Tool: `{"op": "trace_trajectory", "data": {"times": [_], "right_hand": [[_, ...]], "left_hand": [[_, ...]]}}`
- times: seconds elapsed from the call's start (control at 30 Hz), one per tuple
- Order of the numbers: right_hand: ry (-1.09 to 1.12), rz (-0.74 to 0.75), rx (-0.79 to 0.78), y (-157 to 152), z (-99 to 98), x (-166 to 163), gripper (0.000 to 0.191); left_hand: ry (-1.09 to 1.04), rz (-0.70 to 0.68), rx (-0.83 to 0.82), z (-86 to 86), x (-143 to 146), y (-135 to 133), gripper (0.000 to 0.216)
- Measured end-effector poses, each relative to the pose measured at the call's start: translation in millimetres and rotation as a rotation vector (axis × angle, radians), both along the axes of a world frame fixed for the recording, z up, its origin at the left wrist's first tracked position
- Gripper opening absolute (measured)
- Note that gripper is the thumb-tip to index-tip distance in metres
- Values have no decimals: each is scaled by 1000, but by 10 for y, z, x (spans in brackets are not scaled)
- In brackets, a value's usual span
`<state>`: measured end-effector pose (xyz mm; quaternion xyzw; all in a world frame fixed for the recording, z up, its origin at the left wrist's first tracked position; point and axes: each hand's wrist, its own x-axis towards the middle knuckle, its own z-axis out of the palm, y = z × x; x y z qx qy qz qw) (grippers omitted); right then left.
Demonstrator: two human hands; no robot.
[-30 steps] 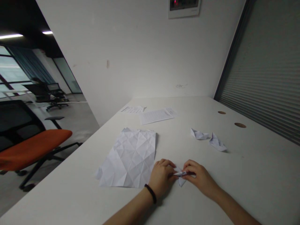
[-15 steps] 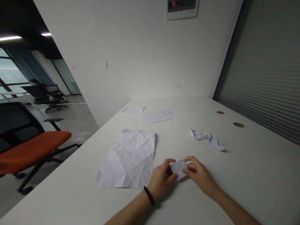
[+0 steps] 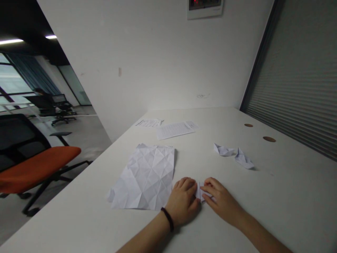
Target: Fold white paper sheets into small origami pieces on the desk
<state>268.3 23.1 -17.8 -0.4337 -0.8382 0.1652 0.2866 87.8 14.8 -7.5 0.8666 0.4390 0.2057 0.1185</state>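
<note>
A small folded piece of white paper (image 3: 201, 192) lies on the white table (image 3: 276, 196) between my two hands. My left hand (image 3: 184, 202), with a black band on its wrist, presses on the paper's left side with curled fingers. My right hand (image 3: 221, 200) holds the paper's right side down with its fingers pressed together. Most of the folded piece is hidden under my fingers. A large creased white sheet (image 3: 146, 175) lies flat just left of my left hand.
Two small folded paper boats (image 3: 234, 154) sit further back on the right. Printed sheets (image 3: 175, 129) lie near the wall. Two round cable holes (image 3: 269, 139) are at the table's right side. An orange office chair (image 3: 37, 165) stands left of the table.
Half a second ago my hands held the folded paper lifted and opened out. Now they have lowered it and press it flat on the table.
</note>
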Motion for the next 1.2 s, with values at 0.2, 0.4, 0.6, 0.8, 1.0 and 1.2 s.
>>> {"op": "trace_trajectory", "data": {"times": [0.2,0.4,0.6,0.8,1.0,1.2], "right_hand": [[-58,27,9,-32,38,-2,36],[-119,9,101,7,4,-30,27],[-83,-24,174,-31,-9,-149,25],[51,-79,124,-49,-24,-196,15],[92,-100,151,-37,-68,-203,14],[67,-169,131,12,-58,-153,20]], "left_hand": [[-37,-4,-23,-4,0,7,44],[-140,102,-54,-64,50,38,33],[-421,197,-132,-166,118,29,51],[-523,244,-191,-159,176,14,49],[-519,174,-170,-144,177,-1,49],[-321,97,-74,-158,142,22,63]]}}
